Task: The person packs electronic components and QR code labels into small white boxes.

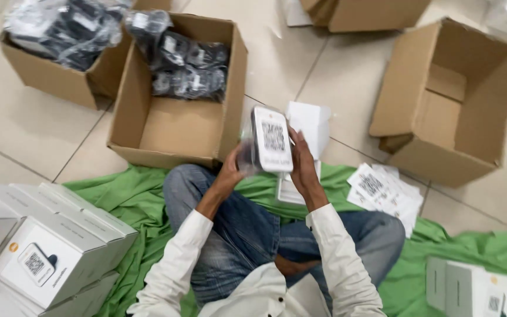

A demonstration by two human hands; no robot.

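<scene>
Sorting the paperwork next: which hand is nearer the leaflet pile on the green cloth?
Right. The right hand is just left of the leaflet pile; the left hand lies farther left.

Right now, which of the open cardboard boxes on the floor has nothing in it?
The tipped box at the right, lying on its side with only bare cardboard inside. The two boxes at upper left hold black plastic-wrapped items.

one head view, looking steeply down, close over lap; floor (24, 135) beyond

Both arms, in white sleeves, reach forward over crossed legs, elbows bent. The left hand (228, 173) is raised, fingers curled in a closed grip. The right hand (302, 164) stands upright opposite it, fingers extended upward.
</scene>
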